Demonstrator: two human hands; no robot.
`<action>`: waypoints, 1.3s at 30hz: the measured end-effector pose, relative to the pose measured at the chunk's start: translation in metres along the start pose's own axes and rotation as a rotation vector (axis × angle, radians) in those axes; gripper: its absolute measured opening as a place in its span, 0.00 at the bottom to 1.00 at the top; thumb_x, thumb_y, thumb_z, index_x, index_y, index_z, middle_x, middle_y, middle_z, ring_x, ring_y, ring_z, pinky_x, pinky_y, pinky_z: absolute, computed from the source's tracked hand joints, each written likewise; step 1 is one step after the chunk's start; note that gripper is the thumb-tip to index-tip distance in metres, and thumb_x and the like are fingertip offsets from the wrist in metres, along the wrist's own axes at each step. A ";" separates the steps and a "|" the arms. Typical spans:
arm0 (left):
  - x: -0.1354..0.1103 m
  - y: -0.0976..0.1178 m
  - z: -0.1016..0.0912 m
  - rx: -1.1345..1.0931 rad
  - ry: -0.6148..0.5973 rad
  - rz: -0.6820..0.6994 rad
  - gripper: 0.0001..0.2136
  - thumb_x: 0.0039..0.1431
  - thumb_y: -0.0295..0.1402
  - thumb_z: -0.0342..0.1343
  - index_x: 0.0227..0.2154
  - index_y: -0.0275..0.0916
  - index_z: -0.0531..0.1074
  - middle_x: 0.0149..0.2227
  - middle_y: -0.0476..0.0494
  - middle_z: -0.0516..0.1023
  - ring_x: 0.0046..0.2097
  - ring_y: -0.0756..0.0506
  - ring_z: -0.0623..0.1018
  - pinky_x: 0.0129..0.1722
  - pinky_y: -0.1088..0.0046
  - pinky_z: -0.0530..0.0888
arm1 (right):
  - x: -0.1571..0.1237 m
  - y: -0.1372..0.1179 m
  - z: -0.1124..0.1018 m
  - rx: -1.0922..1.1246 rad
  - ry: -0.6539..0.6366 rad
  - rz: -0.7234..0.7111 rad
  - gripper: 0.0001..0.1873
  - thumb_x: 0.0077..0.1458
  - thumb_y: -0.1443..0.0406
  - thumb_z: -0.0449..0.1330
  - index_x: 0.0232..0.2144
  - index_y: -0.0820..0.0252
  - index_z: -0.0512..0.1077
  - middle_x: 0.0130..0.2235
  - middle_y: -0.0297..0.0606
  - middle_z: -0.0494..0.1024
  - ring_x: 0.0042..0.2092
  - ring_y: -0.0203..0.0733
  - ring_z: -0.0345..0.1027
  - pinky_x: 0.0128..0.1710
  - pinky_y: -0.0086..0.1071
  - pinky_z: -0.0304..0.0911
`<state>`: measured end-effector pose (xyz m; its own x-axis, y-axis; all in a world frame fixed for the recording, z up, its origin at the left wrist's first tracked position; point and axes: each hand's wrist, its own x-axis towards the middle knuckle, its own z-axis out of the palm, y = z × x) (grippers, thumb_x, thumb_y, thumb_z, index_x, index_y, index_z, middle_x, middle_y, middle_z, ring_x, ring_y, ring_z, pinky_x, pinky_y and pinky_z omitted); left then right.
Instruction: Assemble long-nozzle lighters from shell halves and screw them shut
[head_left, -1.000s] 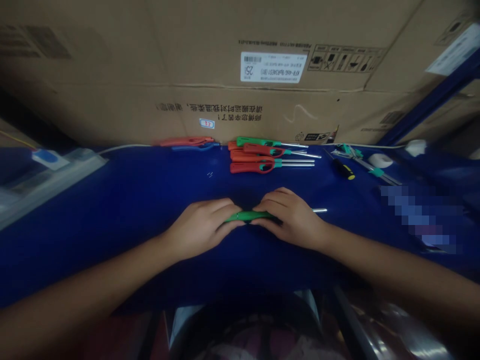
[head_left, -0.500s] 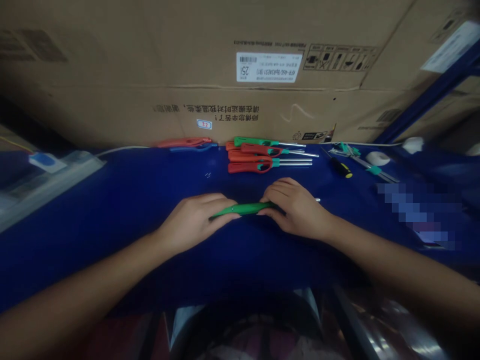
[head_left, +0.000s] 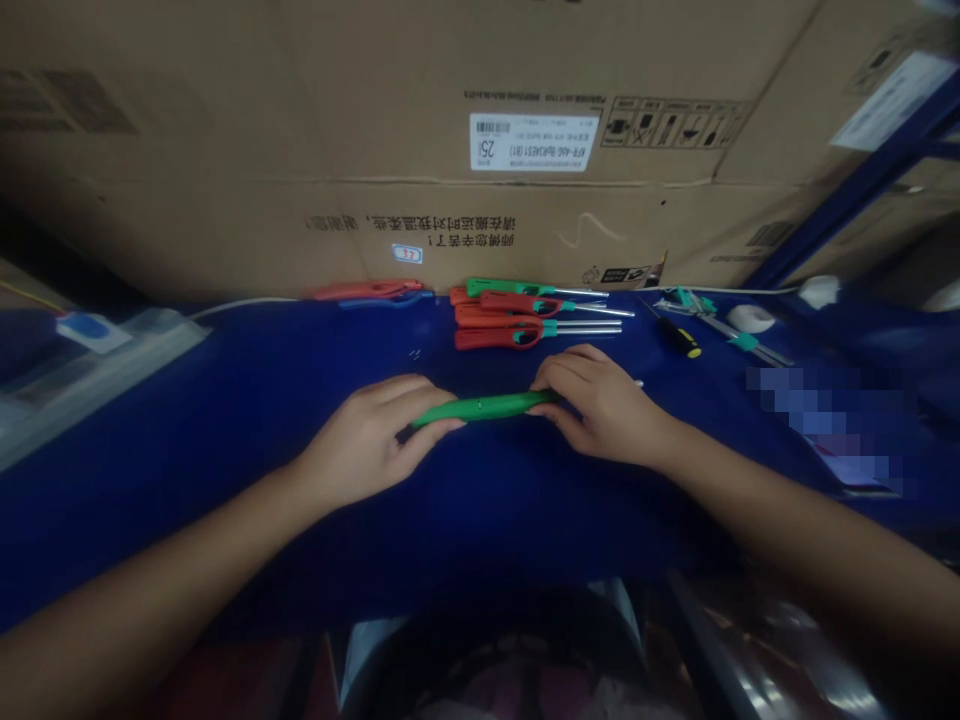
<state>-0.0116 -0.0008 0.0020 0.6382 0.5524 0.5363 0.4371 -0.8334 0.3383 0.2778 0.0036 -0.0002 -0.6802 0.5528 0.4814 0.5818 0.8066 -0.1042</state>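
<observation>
— What are the hands doing?
— The left hand [head_left: 373,432] and right hand [head_left: 602,405] each grip one end of a green lighter [head_left: 487,408], held level just over the blue table [head_left: 225,400].
— Behind them?
— More lighters [head_left: 525,315] lie beside a cardboard box [head_left: 337,150].

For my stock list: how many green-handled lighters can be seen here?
2. One green lighter is held between left hand and right hand; the second green lighter lies behind the orange lighters. More may be hidden.

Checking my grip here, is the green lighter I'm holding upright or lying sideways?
Sideways: the green lighter runs level between the left hand and right hand, one at each end.
</observation>
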 end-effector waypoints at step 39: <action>-0.003 -0.002 0.011 0.019 -0.072 0.074 0.17 0.71 0.42 0.51 0.46 0.36 0.79 0.38 0.44 0.84 0.37 0.46 0.83 0.39 0.75 0.78 | -0.002 0.003 -0.007 0.110 -0.241 -0.036 0.13 0.69 0.60 0.55 0.45 0.63 0.75 0.39 0.41 0.81 0.38 0.42 0.76 0.38 0.33 0.66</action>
<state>-0.0075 -0.0004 -0.0083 0.7129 0.4898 0.5019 0.3988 -0.8718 0.2843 0.2836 0.0032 0.0046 -0.7937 0.5466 0.2670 0.5122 0.8372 -0.1915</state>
